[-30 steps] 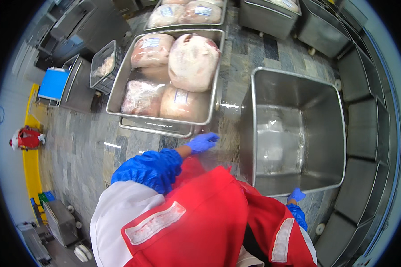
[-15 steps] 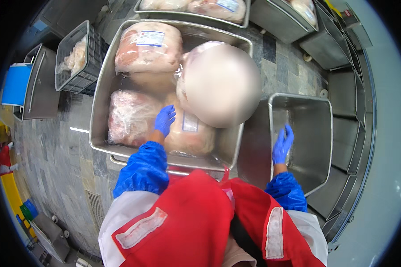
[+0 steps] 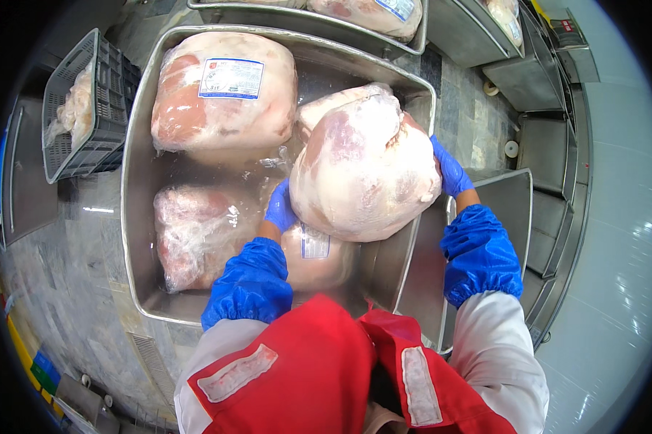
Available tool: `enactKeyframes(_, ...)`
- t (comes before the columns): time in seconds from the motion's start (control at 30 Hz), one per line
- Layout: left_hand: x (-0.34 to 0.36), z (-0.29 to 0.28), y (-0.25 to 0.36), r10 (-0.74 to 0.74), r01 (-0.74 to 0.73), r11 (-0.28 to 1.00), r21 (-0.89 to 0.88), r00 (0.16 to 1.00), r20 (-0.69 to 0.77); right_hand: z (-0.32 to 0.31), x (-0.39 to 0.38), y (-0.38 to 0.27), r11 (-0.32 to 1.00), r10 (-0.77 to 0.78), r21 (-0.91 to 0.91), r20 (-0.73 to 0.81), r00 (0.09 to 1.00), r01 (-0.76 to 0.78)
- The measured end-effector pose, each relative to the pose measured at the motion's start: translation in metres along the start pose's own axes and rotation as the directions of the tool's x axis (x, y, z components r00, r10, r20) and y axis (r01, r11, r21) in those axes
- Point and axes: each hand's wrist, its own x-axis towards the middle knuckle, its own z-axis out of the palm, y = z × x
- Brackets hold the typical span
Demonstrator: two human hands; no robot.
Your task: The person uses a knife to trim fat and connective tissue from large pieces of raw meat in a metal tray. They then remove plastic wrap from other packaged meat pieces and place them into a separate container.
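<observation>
My left hand [image 3: 280,209] and my right hand [image 3: 449,168], in blue gloves, grip opposite sides of a large, pale, rounded piece of meat [image 3: 362,173] at the right of a steel tub [image 3: 130,239]. My fingertips are partly hidden against the meat. Around it in the tub lie a wrapped block with a blue-edged label [image 3: 221,119], a crinkled plastic-wrapped piece [image 3: 195,246] at lower left and another labelled piece [image 3: 318,267], partly under my left hand. Liquid or loose film glistens between them.
An empty steel bin [image 3: 514,207] stands right of the tub, partly behind my right arm. A grey crate [image 3: 105,94] holding pale pieces is at left. Another loaded tub [image 3: 232,13] is beyond. Steel bins [image 3: 546,148] line the white wall at right, over a tiled floor [image 3: 94,246].
Both hands have moved forward, the left from above the floor, the right from the empty bin, onto the large piece of meat. My view has moved nearer the loaded tub.
</observation>
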Motion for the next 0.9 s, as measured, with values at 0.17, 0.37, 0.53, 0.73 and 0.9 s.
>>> enactKeyframes(0.17, -0.004, 0.013, -0.009, 0.105, -0.121, 0.989, -0.081, 0.978, -0.179, 0.016, 0.009, -0.006, 0.995, 0.064, 0.080, 0.024, 0.998, -0.066)
enactKeyframes(0.37, -0.022, 0.005, -0.016, 0.201, -0.209, 0.976, -0.062, 0.972, -0.124, -0.041, 0.012, 0.040, 1.000, -0.006, -0.015, -0.096, 0.995, 0.005)
enactKeyframes(0.53, -0.105, -0.024, -0.006, 0.400, -0.315, 0.765, 0.562, 0.916, -0.031, 0.032, -0.074, 0.060, 0.956, -0.197, -0.219, 0.026, 0.980, 0.198)
enactKeyframes(0.73, -0.224, 0.007, -0.005, 0.213, -0.133, 0.935, 0.328, 0.951, -0.222, 0.049, -0.131, 0.116, 0.959, -0.174, -0.206, 0.122, 0.977, 0.197)
enactKeyframes(0.9, -0.246, 0.082, -0.013, 0.341, -0.203, 0.744, 0.636, 0.935, -0.100, 0.027, -0.140, 0.127, 0.951, -0.298, 0.136, 0.159, 0.941, 0.279)
